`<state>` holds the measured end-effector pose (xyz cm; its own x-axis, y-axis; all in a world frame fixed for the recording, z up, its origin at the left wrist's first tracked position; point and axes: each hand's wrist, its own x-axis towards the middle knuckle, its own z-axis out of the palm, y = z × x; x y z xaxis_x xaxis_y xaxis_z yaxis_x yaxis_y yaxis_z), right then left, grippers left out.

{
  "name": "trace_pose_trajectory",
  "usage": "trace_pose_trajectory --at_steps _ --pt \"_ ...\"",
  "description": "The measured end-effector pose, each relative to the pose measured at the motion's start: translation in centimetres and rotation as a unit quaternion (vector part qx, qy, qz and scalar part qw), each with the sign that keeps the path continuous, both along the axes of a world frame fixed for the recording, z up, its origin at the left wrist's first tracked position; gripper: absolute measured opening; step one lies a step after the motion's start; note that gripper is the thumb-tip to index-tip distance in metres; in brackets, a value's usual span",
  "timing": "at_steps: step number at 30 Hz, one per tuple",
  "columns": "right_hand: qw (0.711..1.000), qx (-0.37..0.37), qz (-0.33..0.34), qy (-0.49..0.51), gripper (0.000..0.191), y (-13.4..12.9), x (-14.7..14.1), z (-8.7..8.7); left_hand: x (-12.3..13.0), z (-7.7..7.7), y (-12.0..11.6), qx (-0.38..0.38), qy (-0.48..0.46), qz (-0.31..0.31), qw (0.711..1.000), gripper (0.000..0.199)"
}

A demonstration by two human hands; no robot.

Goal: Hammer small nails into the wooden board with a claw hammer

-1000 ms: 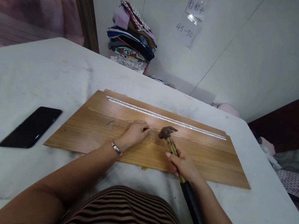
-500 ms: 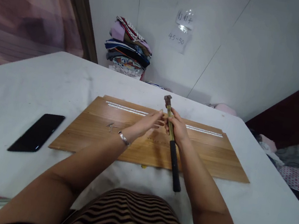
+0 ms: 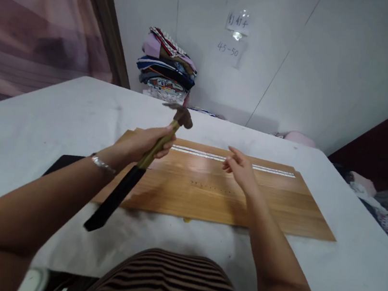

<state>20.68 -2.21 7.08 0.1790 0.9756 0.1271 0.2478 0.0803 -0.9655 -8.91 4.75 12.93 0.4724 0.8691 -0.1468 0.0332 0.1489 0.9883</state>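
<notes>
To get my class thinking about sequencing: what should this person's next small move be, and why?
Probably lower the right hand toward the row of small dark marks on the wooden board. That hand seems empty, its index finger extended, while the left hand grips the claw hammer by its handle, off to the left of the row.

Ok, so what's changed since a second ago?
The claw hammer has passed from the right hand to the left hand and moved to the left. The right hand has let go of it and is over the wooden board, index finger extended. The board, the black smartphone and the stack of folded cloth stayed put.
</notes>
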Motion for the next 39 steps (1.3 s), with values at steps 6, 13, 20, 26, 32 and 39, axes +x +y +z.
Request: trace_pose_trajectory --at_steps 6,13,20,26,32,39 --pt "0.969 -0.023 -0.244 0.016 0.063 -0.2 7.3 -6.6 -0.8 -4.3 -6.4 -0.095 0.072 -0.080 0.990 0.046" --pt "0.977 -0.038 -0.204 -0.042 0.058 -0.5 8.5 -9.9 1.2 -6.7 -8.7 -0.171 0.097 -0.097 0.976 0.053" --pt "0.975 -0.047 -0.169 -0.135 0.054 0.0 9.1 -10.7 3.2 -6.4 -9.2 -0.207 0.100 -0.103 0.968 0.053" --pt "0.975 -0.053 -0.167 -0.137 0.052 0.0 9.0 -10.6 3.7 -7.0 -8.9 -0.223 0.103 -0.090 0.965 0.054" --pt "0.974 -0.052 -0.164 -0.145 0.052 -0.1 9.0 -10.7 3.7 -7.1 -8.7 -0.234 0.094 -0.096 0.963 0.053" --pt "0.973 -0.047 -0.168 -0.151 0.050 -0.2 9.0 -10.4 3.6 -6.5 -8.4 -0.231 0.097 -0.095 0.963 0.054"
